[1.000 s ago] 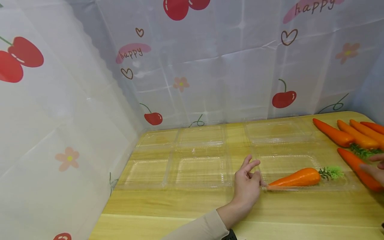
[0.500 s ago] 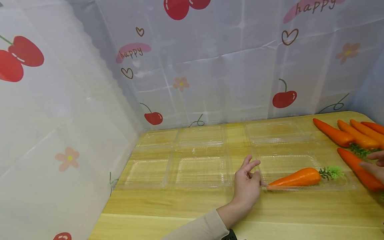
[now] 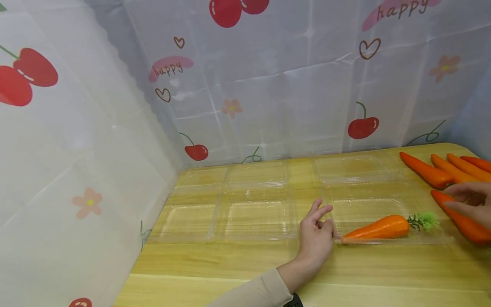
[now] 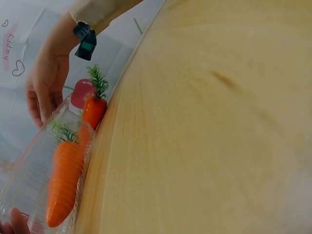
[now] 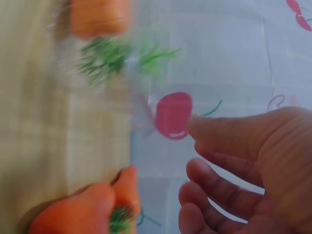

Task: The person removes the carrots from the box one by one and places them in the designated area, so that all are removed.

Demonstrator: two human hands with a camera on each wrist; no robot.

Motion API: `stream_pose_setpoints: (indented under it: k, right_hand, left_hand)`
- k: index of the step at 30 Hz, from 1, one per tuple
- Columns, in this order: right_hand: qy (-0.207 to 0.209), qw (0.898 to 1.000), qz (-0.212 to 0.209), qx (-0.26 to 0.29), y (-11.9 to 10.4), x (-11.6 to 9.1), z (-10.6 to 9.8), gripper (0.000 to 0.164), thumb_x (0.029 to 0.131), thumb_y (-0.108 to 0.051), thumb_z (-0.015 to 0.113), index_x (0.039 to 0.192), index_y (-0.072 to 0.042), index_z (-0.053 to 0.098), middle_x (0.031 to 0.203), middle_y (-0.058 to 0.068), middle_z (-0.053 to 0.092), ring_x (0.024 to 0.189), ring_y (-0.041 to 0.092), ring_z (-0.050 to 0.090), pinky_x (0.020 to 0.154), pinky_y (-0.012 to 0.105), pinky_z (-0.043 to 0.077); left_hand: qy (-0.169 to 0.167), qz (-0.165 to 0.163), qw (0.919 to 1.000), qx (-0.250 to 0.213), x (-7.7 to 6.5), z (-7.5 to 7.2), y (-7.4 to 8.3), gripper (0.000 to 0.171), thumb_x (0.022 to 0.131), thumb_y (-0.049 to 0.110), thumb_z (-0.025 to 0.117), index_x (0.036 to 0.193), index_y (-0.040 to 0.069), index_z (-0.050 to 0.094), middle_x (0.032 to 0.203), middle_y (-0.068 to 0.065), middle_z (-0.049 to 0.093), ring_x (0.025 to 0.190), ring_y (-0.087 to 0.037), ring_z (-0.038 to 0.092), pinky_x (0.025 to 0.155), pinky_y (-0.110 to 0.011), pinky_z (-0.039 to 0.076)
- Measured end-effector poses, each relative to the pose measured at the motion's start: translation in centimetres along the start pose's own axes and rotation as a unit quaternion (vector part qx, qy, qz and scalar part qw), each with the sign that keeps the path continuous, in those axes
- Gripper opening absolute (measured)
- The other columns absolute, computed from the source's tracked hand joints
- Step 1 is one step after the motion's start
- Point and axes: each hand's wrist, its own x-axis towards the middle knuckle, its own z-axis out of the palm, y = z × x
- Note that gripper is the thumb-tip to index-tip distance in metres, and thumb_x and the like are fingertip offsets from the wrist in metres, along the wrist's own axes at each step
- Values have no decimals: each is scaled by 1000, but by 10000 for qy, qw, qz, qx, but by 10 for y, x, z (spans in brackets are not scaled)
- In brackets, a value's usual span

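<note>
An orange carrot (image 3: 383, 227) with green leaves lies in a clear plastic container (image 3: 368, 207) at the front right of the head view. My left hand (image 3: 315, 238) pinches the container's front left corner between thumb and index finger, the other fingers lifted. Over at the right edge, my right hand (image 3: 473, 202) hovers above a redder carrot (image 3: 466, 226) outside the container. In the right wrist view its fingers are loosely bent and spread from the thumb, with nothing between them. The left wrist view shows the container (image 4: 29, 151) from the side, fingertips (image 4: 18, 222) at its near end.
Several more carrots (image 3: 426, 170) lie at the back right of the wooden table (image 3: 230, 273). Other clear containers (image 3: 257, 217) stand on the left and along the back. A cherry-printed sheet (image 3: 276, 106) hangs behind and at the left side.
The right hand has come further into the head view from the right edge and now reaches over the redder carrot. The left hand and the container have stayed put.
</note>
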Motion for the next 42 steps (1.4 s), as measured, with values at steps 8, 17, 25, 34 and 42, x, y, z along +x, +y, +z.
stream_pose_setpoints:
  k: [8,17,25,34,42]
  right_hand:
    - [-1151,9924,-158,-412,-46,19,-5,27,86,-7,82,109,4,72,79,-32,57,67,-13,50,55,16,45]
    - [-3193,9472,-177,231,-52,40,-2,33,91,-10,77,123,-2,69,102,-23,69,87,-5,62,69,21,57]
    - [-4786,8718,-303,997,-47,57,6,41,98,-10,68,135,6,60,118,-28,66,102,-8,64,80,21,59]
    - [-5683,7937,-141,2164,-43,71,18,44,104,-2,56,147,6,48,133,-22,63,117,-6,61,89,23,59]
    - [-6124,7468,271,2578,-44,75,28,45,103,-1,57,146,7,48,137,-4,64,119,7,64,91,32,61]
  left_hand:
    - [41,-11,10000,-60,1,0,-2,37,97,-7,54,126,7,72,162,3,42,59,-11,66,48,-10,39]
    - [-2,137,9999,-55,1,0,-3,37,95,-7,54,125,7,72,162,0,43,71,-45,70,48,-11,40]
    - [0,-57,9999,-120,0,1,-3,38,97,-6,54,124,13,73,161,6,44,58,-7,62,46,-10,36]
    - [-79,220,9997,38,3,-2,-3,38,96,-6,55,125,10,73,161,3,44,69,-40,72,48,-11,40]
    - [-49,163,9999,-8,2,-2,-3,37,96,-5,56,124,12,73,161,2,44,70,-40,72,46,-12,36]
